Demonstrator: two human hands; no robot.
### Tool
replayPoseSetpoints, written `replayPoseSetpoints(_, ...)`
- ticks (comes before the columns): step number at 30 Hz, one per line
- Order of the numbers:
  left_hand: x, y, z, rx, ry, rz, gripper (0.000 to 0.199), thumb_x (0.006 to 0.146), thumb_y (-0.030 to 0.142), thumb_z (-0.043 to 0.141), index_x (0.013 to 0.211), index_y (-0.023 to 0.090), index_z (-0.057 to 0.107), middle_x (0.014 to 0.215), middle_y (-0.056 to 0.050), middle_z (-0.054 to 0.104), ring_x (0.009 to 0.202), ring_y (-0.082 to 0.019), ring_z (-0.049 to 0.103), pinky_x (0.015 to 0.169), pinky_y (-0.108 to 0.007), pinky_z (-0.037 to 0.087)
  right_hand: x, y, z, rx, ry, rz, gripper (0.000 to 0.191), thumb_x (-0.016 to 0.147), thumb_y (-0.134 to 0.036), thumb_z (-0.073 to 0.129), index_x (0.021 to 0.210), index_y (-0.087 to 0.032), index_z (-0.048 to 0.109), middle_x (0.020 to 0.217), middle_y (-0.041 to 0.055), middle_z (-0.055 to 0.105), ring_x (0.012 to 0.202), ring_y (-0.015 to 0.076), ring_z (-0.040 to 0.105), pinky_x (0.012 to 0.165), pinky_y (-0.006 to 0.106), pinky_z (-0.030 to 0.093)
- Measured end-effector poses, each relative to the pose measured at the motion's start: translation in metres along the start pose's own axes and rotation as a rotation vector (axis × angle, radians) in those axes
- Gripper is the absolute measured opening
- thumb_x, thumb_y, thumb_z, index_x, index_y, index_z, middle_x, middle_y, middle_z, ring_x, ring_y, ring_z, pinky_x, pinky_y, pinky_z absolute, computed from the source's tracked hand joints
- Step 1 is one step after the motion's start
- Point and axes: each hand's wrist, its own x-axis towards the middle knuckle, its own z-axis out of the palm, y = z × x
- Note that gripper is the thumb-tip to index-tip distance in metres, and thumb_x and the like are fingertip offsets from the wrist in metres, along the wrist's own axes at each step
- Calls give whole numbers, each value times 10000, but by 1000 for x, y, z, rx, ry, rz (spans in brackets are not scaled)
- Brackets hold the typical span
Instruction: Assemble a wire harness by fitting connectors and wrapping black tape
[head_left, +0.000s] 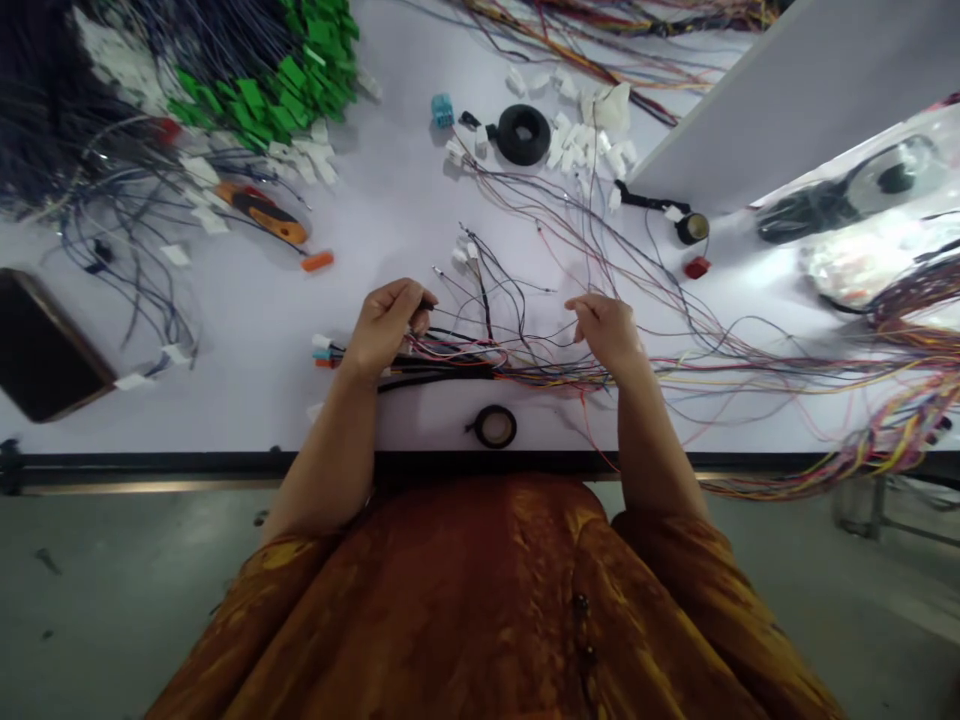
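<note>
My left hand (391, 318) is closed in a pinch on a thin dark wire, just above the left part of a wire harness (480, 372). Across from it, the fingers of my right hand (606, 332) are pinched together, and a thin wire (551, 336) runs up to their tips. The harness lies along the table with black-sleeved branches at left and loose coloured wires to the right. Small connectors (322, 353) show at its left end, partly behind my left wrist. Loose wire ends with metal terminals (551, 291) lie between my hands.
Black tape rolls (496, 427) (523, 135) lie near the front edge and farther back. White connectors (585, 145) are heaped behind. An orange-handled cutter (264, 213), a phone (52, 345) and green-connector wires (277, 95) occupy the left. A grey panel (780, 110) stands at right.
</note>
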Motion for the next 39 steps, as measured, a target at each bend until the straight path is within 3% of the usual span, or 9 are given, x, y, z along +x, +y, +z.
replayPoseSetpoints(5, -1, -1, 0, 9, 2, -9, 359, 885, 503, 698, 773, 162, 681, 494, 34, 461, 457, -76, 489, 401, -160, 350, -1, 15, -8, -188, 356, 17, 314, 799, -205, 546, 1104, -185, 619, 649, -19, 630, 606, 178, 603, 685, 334, 484)
replayPoseSetpoints(8, -1, -1, 1, 27, 13, -14, 363, 889, 510, 689, 777, 165, 671, 497, 36, 459, 457, -79, 493, 399, -162, 348, -5, 15, -7, -274, 329, 67, 63, 795, -222, 577, 835, -203, 623, 671, 19, 660, 673, 189, 623, 721, 339, 484)
replayPoseSetpoints(10, -1, -1, 1, 40, 17, -14, 363, 898, 508, 676, 780, 165, 666, 500, 35, 458, 461, -80, 496, 392, -160, 337, -7, 14, -8, -257, 235, 120, 106, 801, -250, 599, 705, -208, 583, 611, 14, 631, 618, 173, 599, 695, 326, 478)
replayPoseSetpoints(14, -2, 0, 0, 55, 19, -17, 349, 901, 496, 674, 788, 165, 669, 508, 31, 464, 471, -82, 502, 390, -158, 336, -2, 21, -13, 334, 115, 158, 192, 820, -377, 607, 735, -227, 525, 645, 0, 626, 520, 126, 526, 561, 276, 456)
replayPoseSetpoints(18, -2, -2, 0, 41, 16, 1, 354, 894, 503, 682, 784, 166, 678, 502, 31, 465, 470, -82, 497, 411, -164, 366, 0, 29, -6, 777, 98, 147, 339, 827, -490, 599, 726, -242, 393, 934, 75, 712, 790, 165, 662, 712, 319, 554)
replayPoseSetpoints(25, -2, -2, 0, 47, 18, -21, 339, 892, 500, 690, 804, 172, 683, 518, 19, 499, 466, -89, 505, 381, -165, 324, -22, 24, 26, -154, 413, 12, 168, 763, -226, 566, 674, -250, 426, 763, 39, 590, 736, 191, 545, 805, 382, 502)
replayPoseSetpoints(31, -3, -2, 1, 23, 5, -5, 345, 897, 498, 690, 782, 174, 680, 498, 25, 481, 464, -92, 504, 422, -178, 377, -20, 30, 35, -5, 354, -120, 128, 790, -222, 566, 673, -230, 513, 1008, 92, 696, 910, 203, 634, 830, 356, 506)
replayPoseSetpoints(35, -2, -4, 0, 11, -5, 5, 323, 889, 484, 703, 795, 175, 695, 506, 24, 483, 470, -91, 502, 426, -183, 371, -24, 30, 33, -40, 307, -213, 136, 784, -229, 612, 662, -224, 552, 932, 77, 650, 929, 216, 624, 871, 384, 504)
replayPoseSetpoints(39, -1, -6, -1, 8, -3, 23, 317, 899, 474, 691, 797, 174, 705, 497, 26, 474, 468, -90, 492, 452, -190, 394, -34, 18, 19, -37, 403, -187, 138, 832, -285, 635, 720, -218, 590, 884, 60, 594, 850, 203, 582, 836, 390, 502)
